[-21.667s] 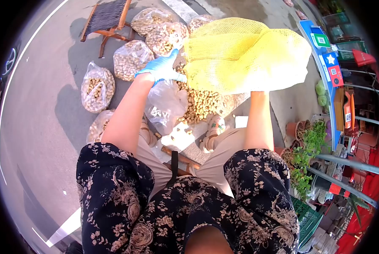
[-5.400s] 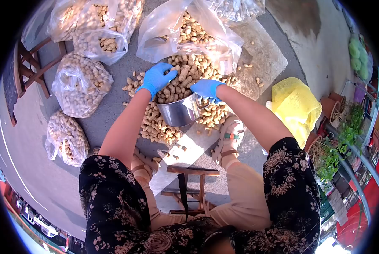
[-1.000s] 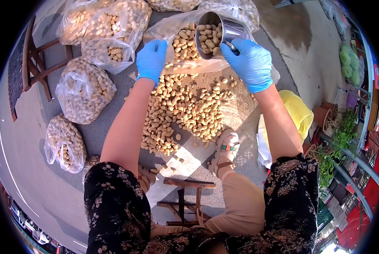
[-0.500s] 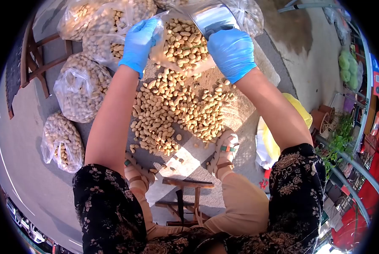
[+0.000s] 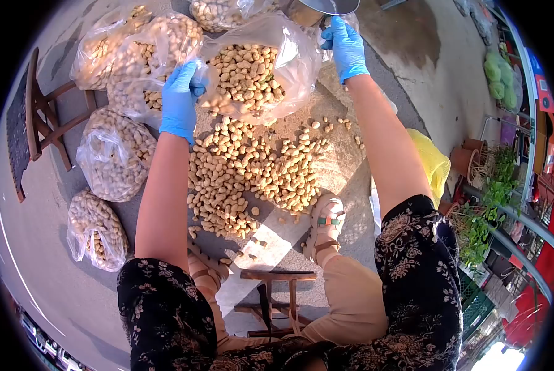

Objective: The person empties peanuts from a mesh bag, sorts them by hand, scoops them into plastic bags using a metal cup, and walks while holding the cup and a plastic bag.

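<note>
Left hand (image 5: 179, 102), blue-gloved, has the edge of the open plastic bag (image 5: 298, 68), peanuts (image 5: 246, 74) showing inside just right of its fingers! Right hand (image 5: 346, 51), gloved too, grips the metal pot (image 5: 331, 6) just beyond it. Loose peanuts (image 5: 252, 173) sprawl bodyward of both hands; filled bags (image 5: 113, 154) sit left of the left hand.

The right hand (image 5: 345, 49) gripped a smooth metal pot (image 5: 330, 6), the left hand (image 5: 181, 102) a glossy plastic bag (image 5: 298, 71); rough peanuts (image 5: 246, 170) lay below.
</note>
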`<state>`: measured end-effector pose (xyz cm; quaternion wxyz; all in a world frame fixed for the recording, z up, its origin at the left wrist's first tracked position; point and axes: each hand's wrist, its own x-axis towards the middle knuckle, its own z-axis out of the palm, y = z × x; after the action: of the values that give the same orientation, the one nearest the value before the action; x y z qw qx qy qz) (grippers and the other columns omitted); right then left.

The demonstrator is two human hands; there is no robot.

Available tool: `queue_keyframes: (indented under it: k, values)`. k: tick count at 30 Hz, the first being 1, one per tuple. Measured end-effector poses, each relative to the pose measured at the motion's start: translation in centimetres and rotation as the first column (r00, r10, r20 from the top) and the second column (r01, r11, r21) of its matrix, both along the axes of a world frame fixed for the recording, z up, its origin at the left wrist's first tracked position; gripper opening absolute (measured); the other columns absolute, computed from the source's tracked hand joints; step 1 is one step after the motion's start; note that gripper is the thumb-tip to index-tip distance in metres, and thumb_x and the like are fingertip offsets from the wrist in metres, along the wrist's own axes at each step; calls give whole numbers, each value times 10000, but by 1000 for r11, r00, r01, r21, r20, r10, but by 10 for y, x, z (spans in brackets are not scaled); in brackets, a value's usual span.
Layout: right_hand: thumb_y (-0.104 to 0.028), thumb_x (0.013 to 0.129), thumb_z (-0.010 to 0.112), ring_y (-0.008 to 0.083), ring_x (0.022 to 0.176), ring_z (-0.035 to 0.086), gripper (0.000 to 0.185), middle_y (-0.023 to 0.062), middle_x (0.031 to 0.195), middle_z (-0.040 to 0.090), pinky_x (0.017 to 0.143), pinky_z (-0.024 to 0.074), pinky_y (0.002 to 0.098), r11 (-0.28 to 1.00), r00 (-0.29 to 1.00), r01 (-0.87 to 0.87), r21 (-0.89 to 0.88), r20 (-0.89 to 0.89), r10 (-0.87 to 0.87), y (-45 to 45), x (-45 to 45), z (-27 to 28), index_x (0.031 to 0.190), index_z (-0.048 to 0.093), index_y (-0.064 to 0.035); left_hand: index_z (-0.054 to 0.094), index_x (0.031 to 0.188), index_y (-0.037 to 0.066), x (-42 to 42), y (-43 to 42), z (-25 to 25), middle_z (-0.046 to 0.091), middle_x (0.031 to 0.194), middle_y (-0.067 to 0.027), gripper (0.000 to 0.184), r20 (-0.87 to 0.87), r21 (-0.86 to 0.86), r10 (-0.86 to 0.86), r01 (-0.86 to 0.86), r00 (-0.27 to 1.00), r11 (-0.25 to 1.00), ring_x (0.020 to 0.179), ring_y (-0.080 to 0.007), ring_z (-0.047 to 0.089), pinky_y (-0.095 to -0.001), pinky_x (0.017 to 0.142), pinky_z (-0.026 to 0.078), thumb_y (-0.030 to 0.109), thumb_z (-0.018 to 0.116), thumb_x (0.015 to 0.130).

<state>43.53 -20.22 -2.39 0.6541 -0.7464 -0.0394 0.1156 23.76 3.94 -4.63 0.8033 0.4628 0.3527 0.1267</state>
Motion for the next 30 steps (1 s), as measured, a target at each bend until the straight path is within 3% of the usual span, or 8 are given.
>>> queue_keyframes:
  k: [4,7,12,15,18,28,29,30]
  values:
    - [-322,893,560,119,652,561,309,40,784,624,620,497,262,997,996,-59,-41,-69,56,10,5,-37,903,630,-21,368,1253,5,-27,-32,-3,526,1096,-82,418,278,115,233,-273,932,955,902,-135,533,-268,832,429,64,476,853]
    - [-315,881,580,116,716,572,317,60,898,626,657,502,272,991,996,-78,-108,30,82,5,1,-44,975,623,-15,399,1243,-4,-62,-37,-49,472,1231,-131,416,147,346,329,-360,933,866,1017,-170,494,-310,910,411,63,505,847]
    - [-287,837,599,214,938,581,461,125,1108,573,866,458,349,842,954,222,-491,286,-85,-58,-7,-63,1217,508,-42,508,1175,-1,-90,-36,-105,457,1247,-179,369,-200,850,120,111,972,515,1134,-287,462,-372,953,385,108,552,826]
    - [-296,809,581,325,1105,509,421,182,1270,470,919,420,413,481,959,203,-853,273,79,-118,-8,-95,1166,556,-74,500,1206,0,-82,-23,-111,431,1271,-209,452,-407,907,58,396,912,142,1135,-361,435,-419,974,356,179,604,804]
    - [-293,816,555,361,1173,436,465,179,1311,437,975,376,437,340,976,122,-933,175,130,-161,3,-129,1229,504,-85,428,1298,35,-67,-21,-128,326,1380,-207,619,-542,841,54,541,839,18,1239,-391,336,-458,1014,302,323,629,788]
    - [-146,788,536,392,1203,361,517,213,1299,400,1020,326,419,487,890,27,-873,243,386,-68,-108,-144,1272,411,-14,462,1239,10,-66,-48,-138,289,1411,-210,588,-582,807,-15,576,813,-129,1259,-430,297,-504,1039,252,361,595,786]
    - [-132,814,533,347,1132,433,477,186,1244,448,969,368,397,774,962,-40,-632,186,201,-46,-135,-137,1261,414,-17,490,1207,5,-66,-56,-134,318,1393,-215,554,-562,825,-66,553,824,-119,1250,-437,303,-509,1039,250,350,594,786]
    - [-110,834,533,275,1041,486,432,144,1155,495,879,415,348,635,945,-70,-769,154,290,-33,-153,-132,1241,423,-17,512,1173,7,-66,-63,-132,355,1360,-212,523,-555,832,-149,549,818,-80,1241,-430,314,-512,1037,248,344,597,782]
